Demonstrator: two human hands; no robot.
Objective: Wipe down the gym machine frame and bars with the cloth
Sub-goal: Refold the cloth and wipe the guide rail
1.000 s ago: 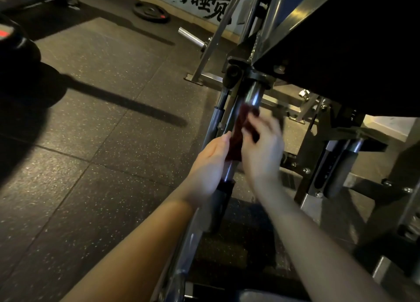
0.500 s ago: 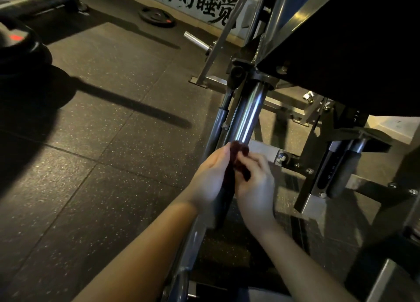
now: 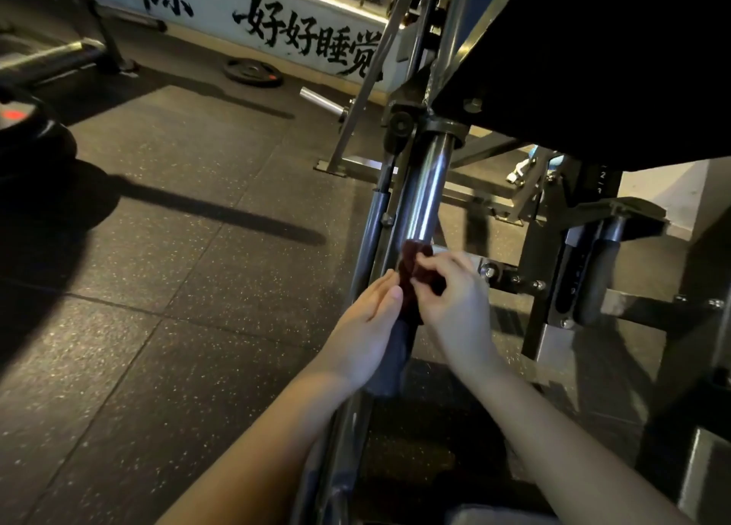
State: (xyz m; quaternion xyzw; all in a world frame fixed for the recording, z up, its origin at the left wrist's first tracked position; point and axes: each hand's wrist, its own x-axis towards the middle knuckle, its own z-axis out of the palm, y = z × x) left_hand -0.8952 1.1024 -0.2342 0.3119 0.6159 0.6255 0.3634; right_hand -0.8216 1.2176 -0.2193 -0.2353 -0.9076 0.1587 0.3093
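The dark red cloth (image 3: 411, 263) is sitting wrapped on the chrome guide bar (image 3: 427, 184), between the two hands. The bar is running steeply up and away from the person, with bare chrome lying beyond the cloth. The right hand (image 3: 455, 307) is pinching the cloth with curled fingers. The left hand (image 3: 364, 326), fingers straight and together, is pressing its left side.

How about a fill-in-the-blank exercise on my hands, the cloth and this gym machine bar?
The cloth wrapped on the chrome bar is dark ____.
The left hand lies straight-fingered beside the cloth, which the ____ hand pinches.
The weight plate lies flat on the ____.
Missing words: red; right; floor.
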